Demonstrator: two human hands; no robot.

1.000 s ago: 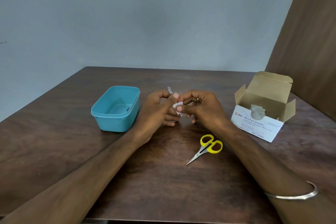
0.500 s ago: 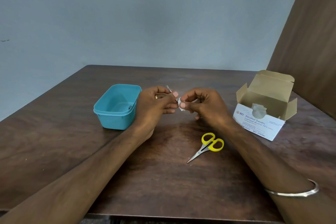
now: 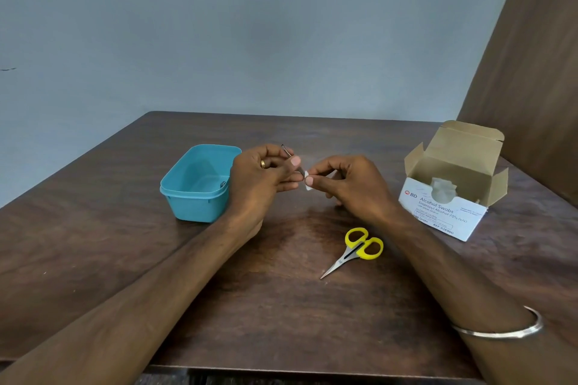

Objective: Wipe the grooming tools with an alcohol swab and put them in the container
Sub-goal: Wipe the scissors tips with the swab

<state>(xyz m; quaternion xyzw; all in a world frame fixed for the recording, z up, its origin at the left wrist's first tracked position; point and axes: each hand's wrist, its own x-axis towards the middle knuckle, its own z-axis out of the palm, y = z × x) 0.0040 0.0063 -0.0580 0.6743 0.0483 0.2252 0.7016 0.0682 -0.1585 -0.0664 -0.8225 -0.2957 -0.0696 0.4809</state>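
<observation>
Two bare forearms reach forward from the bottom corners and meet at the centre, raised above the table. The left hand (image 3: 261, 180) has its fingers curled, thumb pressed against the forefinger in a pinch, and a gold ring on one finger. The right hand (image 3: 350, 186) faces it, fingertips almost touching, thumb and forefinger pinched together, a thin metal bangle around that forearm.
</observation>
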